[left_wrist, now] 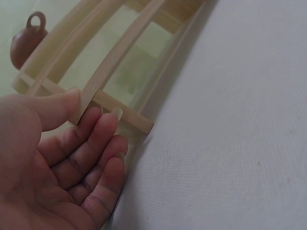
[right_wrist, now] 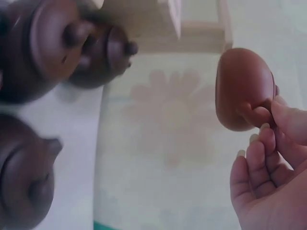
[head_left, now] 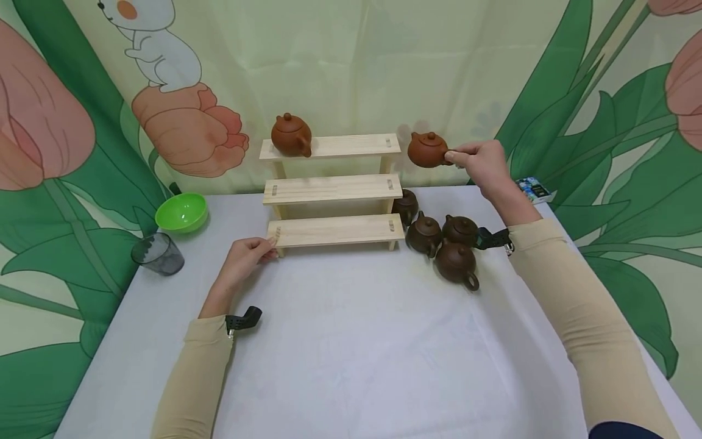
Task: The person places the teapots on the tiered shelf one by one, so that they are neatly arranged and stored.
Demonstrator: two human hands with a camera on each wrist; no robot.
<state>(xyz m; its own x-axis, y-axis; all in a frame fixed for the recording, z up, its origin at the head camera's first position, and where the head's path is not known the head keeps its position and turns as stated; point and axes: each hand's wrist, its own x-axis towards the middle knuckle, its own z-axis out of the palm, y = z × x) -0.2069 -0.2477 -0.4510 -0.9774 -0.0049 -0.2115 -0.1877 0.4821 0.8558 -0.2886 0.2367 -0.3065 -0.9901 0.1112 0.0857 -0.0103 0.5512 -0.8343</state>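
Note:
My right hand pinches a reddish-brown teapot by its handle, holding it in the air just right of the top shelf. In the right wrist view that teapot hangs from thumb and fingertips. My left hand pinches the front left corner of a three-tier wooden stand; the left wrist view shows the thumb on the board's end. Another reddish-brown teapot sits at the left end of the top tier. The two lower tiers carry nothing.
Several dark brown teapots cluster on the white table by the stand's right side, one partly hidden behind it. At the left stand a green bowl and a grey see-through cup. A small printed box lies near the right edge.

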